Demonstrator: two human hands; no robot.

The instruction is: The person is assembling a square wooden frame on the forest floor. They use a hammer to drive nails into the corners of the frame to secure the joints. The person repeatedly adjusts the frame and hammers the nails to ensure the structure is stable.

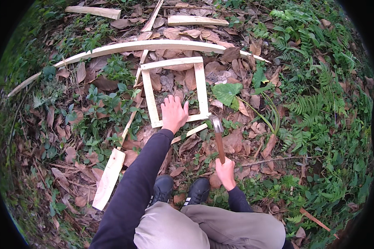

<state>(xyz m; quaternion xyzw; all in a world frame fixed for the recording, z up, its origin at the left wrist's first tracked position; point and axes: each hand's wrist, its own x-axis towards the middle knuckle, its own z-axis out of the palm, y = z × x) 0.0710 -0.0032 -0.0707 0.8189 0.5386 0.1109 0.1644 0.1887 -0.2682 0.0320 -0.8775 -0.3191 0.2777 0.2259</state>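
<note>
head view, left hand laid across wooden frame, fingers extended, right hand gripping hammer

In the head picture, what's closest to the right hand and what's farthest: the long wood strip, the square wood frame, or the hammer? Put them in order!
From the right hand:
1. Hammer: held in its grip.
2. Square wood frame: ahead and to the left.
3. Long wood strip: farthest ahead, beyond the frame.
</note>
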